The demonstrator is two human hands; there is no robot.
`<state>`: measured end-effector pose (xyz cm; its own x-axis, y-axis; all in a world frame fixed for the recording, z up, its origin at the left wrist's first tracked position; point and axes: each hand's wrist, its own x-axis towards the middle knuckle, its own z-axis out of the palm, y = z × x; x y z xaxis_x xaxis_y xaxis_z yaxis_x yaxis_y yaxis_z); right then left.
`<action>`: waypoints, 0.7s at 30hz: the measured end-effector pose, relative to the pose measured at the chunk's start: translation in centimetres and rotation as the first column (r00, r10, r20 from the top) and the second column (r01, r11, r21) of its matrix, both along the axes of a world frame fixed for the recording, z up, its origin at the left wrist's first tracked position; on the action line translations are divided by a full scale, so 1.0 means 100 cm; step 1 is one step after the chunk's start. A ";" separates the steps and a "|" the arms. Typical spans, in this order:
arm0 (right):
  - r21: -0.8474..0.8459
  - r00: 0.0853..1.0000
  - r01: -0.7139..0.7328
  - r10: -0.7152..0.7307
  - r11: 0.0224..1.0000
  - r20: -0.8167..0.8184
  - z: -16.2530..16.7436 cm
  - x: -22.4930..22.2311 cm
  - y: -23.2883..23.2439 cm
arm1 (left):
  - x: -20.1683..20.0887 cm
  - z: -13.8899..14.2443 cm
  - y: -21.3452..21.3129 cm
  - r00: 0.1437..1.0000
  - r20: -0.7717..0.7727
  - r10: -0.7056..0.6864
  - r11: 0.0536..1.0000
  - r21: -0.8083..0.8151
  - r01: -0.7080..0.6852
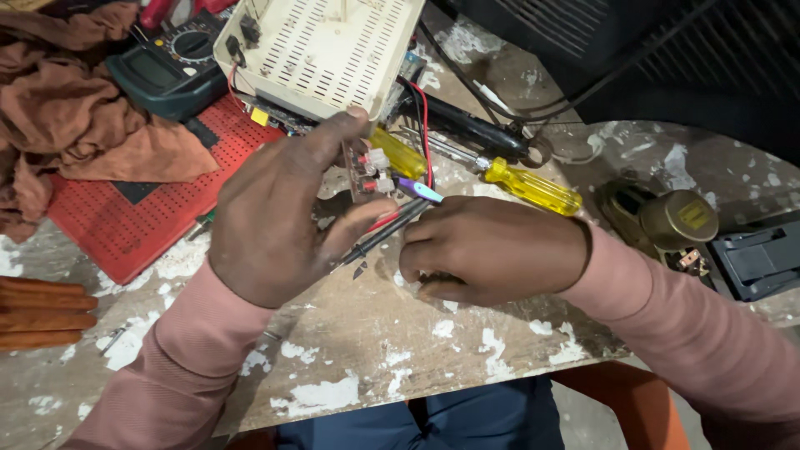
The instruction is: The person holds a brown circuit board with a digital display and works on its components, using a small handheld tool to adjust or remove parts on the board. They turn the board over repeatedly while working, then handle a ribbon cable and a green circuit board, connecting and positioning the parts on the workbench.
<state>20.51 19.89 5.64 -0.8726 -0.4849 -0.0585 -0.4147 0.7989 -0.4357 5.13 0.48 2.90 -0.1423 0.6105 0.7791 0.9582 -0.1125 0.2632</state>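
Nearest the front edge of the worn, paint-flecked worktop [358, 350], the right hand [492, 250] rests knuckles up, fingers curled closed around the rear ends of two slim meter probes [385, 231]. Their long axis runs from that fist leftward and slightly toward the front edge, the dark tips ending just under the left thumb. The left hand [279, 217] sits just beside them, its fingers half spread: the thumb touches the probe shafts, while the forefinger reaches up to pinch a small brown circuit board [364, 169] with white connectors, held on edge. The board lies directly beyond the probe tips, so the left hand is the nearer one. Farther back, a cream vented casing [321, 50] tilts against the board. A yellow-handled screwdriver [533, 185] lies to the right, and a multimeter [171, 67] stands near the back left corner.
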 end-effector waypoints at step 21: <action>-0.446 0.648 0.250 -0.491 0.859 -0.582 0.000 0.009 -0.002 | 0.006 0.004 0.002 0.997 -0.055 -0.045 0.999 0.005 0.045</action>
<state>21.46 19.71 5.63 -0.7291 0.0031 0.6843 -0.3821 0.8278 -0.4109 5.73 0.63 3.27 -0.0714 0.6104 0.7889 0.9651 -0.1574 0.2091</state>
